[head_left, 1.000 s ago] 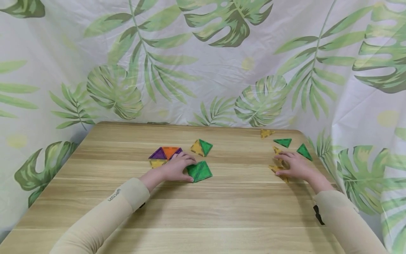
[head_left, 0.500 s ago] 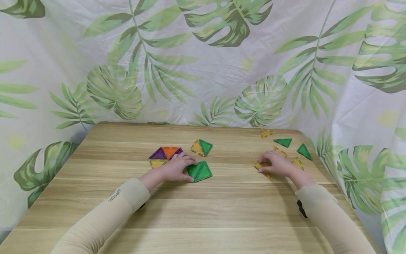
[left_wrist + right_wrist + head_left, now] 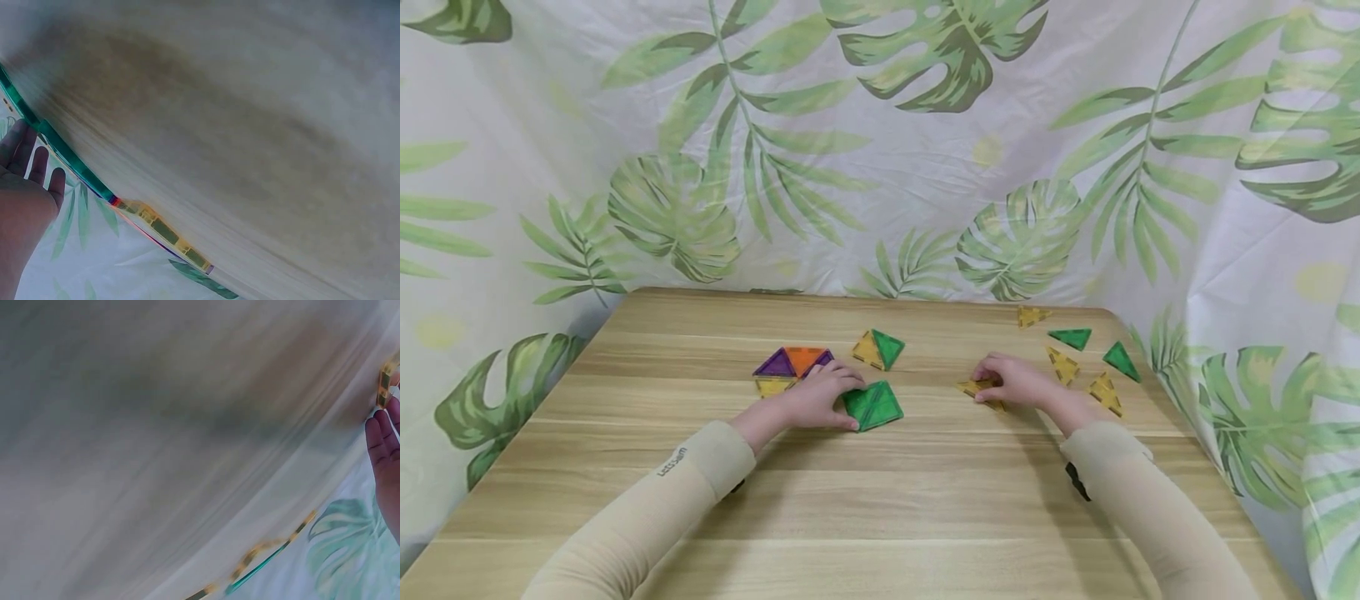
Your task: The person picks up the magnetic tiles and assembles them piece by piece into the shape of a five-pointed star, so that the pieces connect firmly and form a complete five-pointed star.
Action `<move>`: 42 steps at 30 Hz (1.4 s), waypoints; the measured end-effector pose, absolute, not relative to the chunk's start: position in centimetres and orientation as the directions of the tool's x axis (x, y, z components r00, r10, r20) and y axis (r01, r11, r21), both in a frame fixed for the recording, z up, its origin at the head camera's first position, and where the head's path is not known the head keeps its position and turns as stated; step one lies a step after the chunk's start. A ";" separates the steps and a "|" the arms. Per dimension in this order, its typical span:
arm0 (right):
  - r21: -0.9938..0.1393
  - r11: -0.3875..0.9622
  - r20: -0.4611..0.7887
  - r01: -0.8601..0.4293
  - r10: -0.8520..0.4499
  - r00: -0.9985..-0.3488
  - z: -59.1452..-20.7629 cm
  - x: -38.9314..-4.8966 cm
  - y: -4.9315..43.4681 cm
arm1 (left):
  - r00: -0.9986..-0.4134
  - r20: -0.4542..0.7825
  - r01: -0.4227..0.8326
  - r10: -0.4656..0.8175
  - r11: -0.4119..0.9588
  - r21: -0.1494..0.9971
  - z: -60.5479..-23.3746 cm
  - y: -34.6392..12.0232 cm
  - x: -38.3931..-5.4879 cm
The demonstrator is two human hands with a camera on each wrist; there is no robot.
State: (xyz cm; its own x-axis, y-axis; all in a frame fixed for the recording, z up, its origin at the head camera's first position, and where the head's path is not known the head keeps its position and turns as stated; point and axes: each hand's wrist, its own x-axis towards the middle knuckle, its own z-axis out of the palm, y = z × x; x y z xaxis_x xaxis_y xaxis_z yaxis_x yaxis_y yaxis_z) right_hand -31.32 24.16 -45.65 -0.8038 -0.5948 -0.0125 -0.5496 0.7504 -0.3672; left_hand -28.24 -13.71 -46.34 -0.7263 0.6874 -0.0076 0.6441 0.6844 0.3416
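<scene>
My left hand [image 3: 814,397] rests at the left side of two green triangular magnetic tiles [image 3: 882,404], which lie edge to edge as a square. Its thumb touches the near corner, and the other fingers extend over the far side. In the left wrist view, those fingers look relaxed beside a green tile [image 3: 72,157]. Partly hidden behind this hand is a cluster with a purple tile [image 3: 773,364], an orange tile [image 3: 801,358] and a yellow tile [image 3: 772,386]. To the right, my right hand [image 3: 1017,383] pinches a yellow triangular magnetic tile [image 3: 970,387] between thumb and fingers, low over the table.
Behind the green square lies a joined pair, a yellow tile [image 3: 867,350] and a green tile [image 3: 889,347]. Several loose yellow and green triangles, such as a yellow tile [image 3: 1063,365] and a green tile [image 3: 1122,361], are near the table's [image 3: 925,500] right edge. A leaf-patterned curtain [image 3: 880,167] hangs behind.
My right hand has moved left from the loose tiles at the right, bringing the yellow magnetic tile with it. My left hand has stayed in place by the green tiles.
</scene>
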 end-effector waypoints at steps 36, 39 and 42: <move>-0.391 0.744 0.046 -0.542 -0.572 -0.819 -43.5 -32.5 25.3 | -0.655 -0.104 0.717 0.748 0.659 0.228 -43.9 -8.3 -30.0; -0.362 0.782 0.068 -0.507 -0.520 -0.851 -43.3 -32.4 28.8 | -0.639 -0.137 0.724 0.757 0.652 0.226 -44.0 -7.0 -30.3; -0.338 0.834 0.055 -0.437 -0.446 -0.893 -43.2 -32.2 32.0 | -0.622 -0.145 0.729 0.770 0.636 0.251 -44.4 -5.9 -30.5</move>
